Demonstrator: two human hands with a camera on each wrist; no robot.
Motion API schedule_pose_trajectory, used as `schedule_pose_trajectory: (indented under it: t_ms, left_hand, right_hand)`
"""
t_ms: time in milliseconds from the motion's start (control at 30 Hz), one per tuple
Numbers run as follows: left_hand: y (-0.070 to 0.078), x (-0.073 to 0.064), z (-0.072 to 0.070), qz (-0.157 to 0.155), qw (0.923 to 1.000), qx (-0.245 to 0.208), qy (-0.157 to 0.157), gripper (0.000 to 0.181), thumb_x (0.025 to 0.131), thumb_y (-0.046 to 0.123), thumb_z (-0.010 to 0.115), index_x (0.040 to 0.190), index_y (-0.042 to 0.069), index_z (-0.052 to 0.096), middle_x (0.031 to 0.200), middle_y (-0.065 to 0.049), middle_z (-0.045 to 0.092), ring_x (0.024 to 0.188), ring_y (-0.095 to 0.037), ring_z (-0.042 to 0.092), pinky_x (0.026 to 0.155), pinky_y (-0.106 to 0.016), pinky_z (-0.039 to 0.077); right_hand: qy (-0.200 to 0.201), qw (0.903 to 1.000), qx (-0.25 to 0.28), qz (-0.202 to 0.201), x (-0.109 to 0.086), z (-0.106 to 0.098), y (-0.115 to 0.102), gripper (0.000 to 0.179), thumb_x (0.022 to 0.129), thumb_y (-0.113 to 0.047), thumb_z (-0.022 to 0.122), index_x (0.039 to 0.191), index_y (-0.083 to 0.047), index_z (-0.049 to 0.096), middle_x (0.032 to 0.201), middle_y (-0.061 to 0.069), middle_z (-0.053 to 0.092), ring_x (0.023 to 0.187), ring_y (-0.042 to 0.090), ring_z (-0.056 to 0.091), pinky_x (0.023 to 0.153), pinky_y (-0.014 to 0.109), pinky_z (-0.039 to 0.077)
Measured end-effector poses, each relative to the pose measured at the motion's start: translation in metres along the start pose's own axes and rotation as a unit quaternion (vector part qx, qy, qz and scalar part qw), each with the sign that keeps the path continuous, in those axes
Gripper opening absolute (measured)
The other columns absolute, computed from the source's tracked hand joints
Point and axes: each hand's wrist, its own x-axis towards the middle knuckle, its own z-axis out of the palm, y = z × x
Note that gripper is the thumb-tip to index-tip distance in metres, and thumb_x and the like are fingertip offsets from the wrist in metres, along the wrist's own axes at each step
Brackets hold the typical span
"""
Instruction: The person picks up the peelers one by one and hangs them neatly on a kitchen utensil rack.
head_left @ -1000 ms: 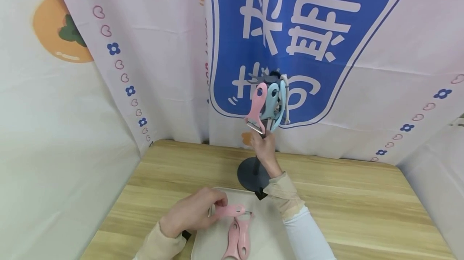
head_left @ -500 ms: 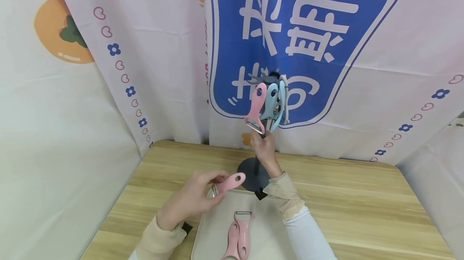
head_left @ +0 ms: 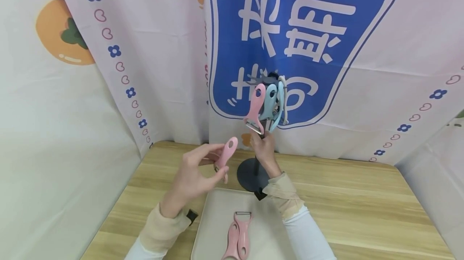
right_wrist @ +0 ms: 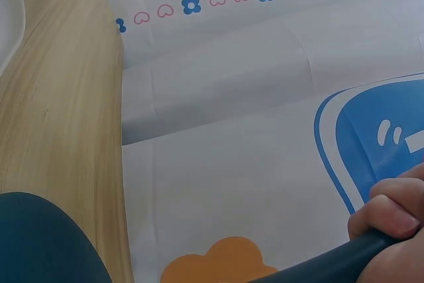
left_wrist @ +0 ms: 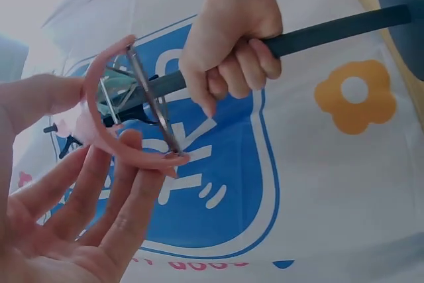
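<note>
My left hand (head_left: 193,173) pinches a pink peeler (head_left: 227,152) between thumb and fingers, its holed handle end tilted up. In the left wrist view the metal blade of that peeler (left_wrist: 156,101) spans its curved pink fork. My right hand (head_left: 264,147) grips the pole of a dark stand (head_left: 255,166) just below its hooks. From the hooks hang a pink peeler (head_left: 257,105), light blue peelers (head_left: 269,101) and a whitish one (head_left: 284,107) behind them. Two more pink peelers (head_left: 243,234) lie together in a cream tray (head_left: 214,228).
The stand's round base (head_left: 248,175) rests on the wooden table (head_left: 355,199) just behind the tray. A printed white cloth (head_left: 174,67) with a blue panel hangs behind and around the table.
My left hand has lifted the pink peeler up from the tray, tilting its handle upward beside the stand. The right hand keeps its grip on the pole.
</note>
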Motion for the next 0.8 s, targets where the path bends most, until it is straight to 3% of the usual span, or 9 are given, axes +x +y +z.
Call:
schedule_pose_trajectory:
  t_ms: [133,433,533,800]
  left_hand:
    - [0.001,0.01,-0.003,-0.005,0.9994,-0.015,0.031,0.055,0.083,0.0,0.088,0.134,0.005,0.068,0.113,-0.009,0.077,0.097,-0.023,0.077,0.082,-0.031,0.064]
    - [-0.007,0.041,-0.005,-0.036,0.9925,-0.096,0.067,0.05,0.087,-0.005,0.084,0.133,0.007,0.07,0.123,-0.011,0.075,0.104,-0.026,0.075,0.09,-0.035,0.063]
    - [-0.007,0.052,-0.003,-0.026,0.9904,-0.112,0.076,0.048,0.088,-0.007,0.082,0.133,0.004,0.069,0.127,-0.014,0.074,0.107,-0.029,0.074,0.092,-0.035,0.062]
    - [-0.003,0.084,0.003,0.025,0.9834,-0.143,0.108,0.043,0.092,-0.008,0.076,0.134,-0.003,0.068,0.13,-0.02,0.073,0.111,-0.035,0.074,0.096,-0.037,0.061]
  right_hand:
    - [-0.001,1.0,-0.003,0.007,-0.001,0.001,0.0,0.037,0.107,-0.012,0.055,0.07,-0.014,0.049,0.053,-0.011,0.041,0.043,0.004,0.036,0.045,0.023,0.029]
    - [0.006,0.9999,0.005,0.012,-0.002,0.001,-0.003,0.036,0.108,-0.008,0.056,0.072,-0.007,0.052,0.053,-0.01,0.042,0.043,0.003,0.036,0.045,0.021,0.029]
    - [0.004,0.9999,0.004,0.013,-0.003,0.0,-0.003,0.031,0.107,-0.006,0.055,0.076,-0.008,0.054,0.054,-0.01,0.043,0.043,0.003,0.036,0.045,0.021,0.029]
    - [-0.002,0.9996,-0.003,0.026,-0.003,0.0,-0.002,0.037,0.106,-0.005,0.053,0.07,-0.014,0.049,0.052,-0.01,0.041,0.043,0.004,0.032,0.045,0.021,0.026]
